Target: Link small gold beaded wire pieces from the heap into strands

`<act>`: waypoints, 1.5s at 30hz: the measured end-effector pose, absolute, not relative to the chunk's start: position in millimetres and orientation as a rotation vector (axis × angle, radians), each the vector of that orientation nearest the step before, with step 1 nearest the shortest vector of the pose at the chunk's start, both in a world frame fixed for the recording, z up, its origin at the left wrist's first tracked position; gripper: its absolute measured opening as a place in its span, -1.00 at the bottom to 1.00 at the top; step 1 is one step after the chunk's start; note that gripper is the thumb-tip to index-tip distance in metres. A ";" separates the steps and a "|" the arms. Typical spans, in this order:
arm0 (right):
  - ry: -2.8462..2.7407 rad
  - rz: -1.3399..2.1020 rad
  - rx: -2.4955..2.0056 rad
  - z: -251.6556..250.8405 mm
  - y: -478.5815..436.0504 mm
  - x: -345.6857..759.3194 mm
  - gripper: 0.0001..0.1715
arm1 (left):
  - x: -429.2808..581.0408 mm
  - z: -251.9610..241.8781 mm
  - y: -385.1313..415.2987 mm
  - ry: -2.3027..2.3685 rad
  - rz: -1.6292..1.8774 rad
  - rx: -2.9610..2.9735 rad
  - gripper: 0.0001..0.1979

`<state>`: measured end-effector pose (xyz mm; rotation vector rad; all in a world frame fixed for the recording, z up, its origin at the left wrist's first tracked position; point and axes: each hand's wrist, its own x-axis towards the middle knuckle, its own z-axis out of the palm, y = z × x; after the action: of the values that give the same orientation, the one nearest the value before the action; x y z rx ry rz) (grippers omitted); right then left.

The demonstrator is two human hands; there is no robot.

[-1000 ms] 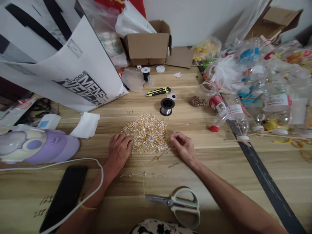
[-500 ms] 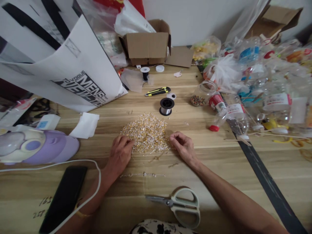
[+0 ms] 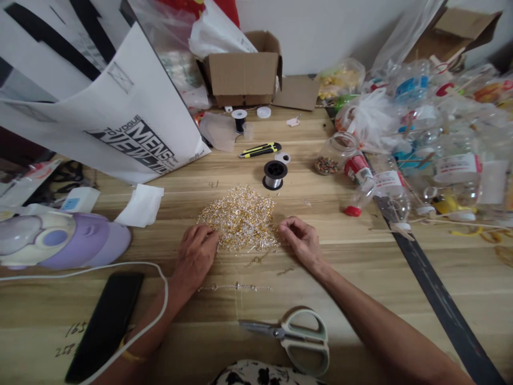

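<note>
So in the head view, a messy heap of tiny gold and silver bits (image 3: 240,216) is spread out mid-frame on a wood-grain table (image 3: 192,331). The left hand (image 3: 196,251) is rested at the heap's left edge, palm down, fingers loosely bent; whether anything's actually being gripped can't be made out. Over at the right edge, the right hand (image 3: 300,238) is held half curled, thumb and forefinger brought close together, and again it can't be told if something tiny is pinched there. Below the heap a thin chain (image 3: 235,287) is laid crosswise, with scissors (image 3: 278,332) parked at bottom center. A wire spool (image 3: 273,182) and a yellow-and-black cutter (image 3: 259,150) are set above the heap. The lower left is taken up by a black phone (image 3: 105,326), the upper left by a big white bag (image 3: 160,107), and the upper right's totally crammed with plastic bottles (image 3: 388,184).
</note>
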<state>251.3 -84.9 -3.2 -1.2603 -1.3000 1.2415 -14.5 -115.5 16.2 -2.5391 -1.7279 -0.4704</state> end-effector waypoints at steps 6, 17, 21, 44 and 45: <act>-1.298 1.244 -1.256 -5.1 -84.6 251.9 -0.72 | -14.8 15.8 -97.6 -1.739 -0.453 -2.445 -0.77; -1.304 1.238 -1.242 -3.2 -84.3 252.1 -0.72 | -18.9 16.9 -81.3 -1.703 -0.408 -2.607 -0.80; -1.303 1.252 -1.223 -5.6 -84.0 252.5 -0.74 | -19.9 20.9 -78.1 -1.686 -0.405 -2.690 -0.78; -1.337 1.230 -1.198 -7.2 -84.3 253.8 -0.77 | -17.8 19.7 -79.5 -1.746 -0.596 -2.638 -0.83; -1.340 1.227 -1.195 -7.3 -84.4 253.7 -0.77 | -15.1 22.1 -81.2 -1.764 -0.676 -2.627 -0.84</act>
<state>253.7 -84.4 -7.3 -1.1946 -1.3402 1.2270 -15.1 -81.2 22.1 -2.6273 -1.7637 -0.6758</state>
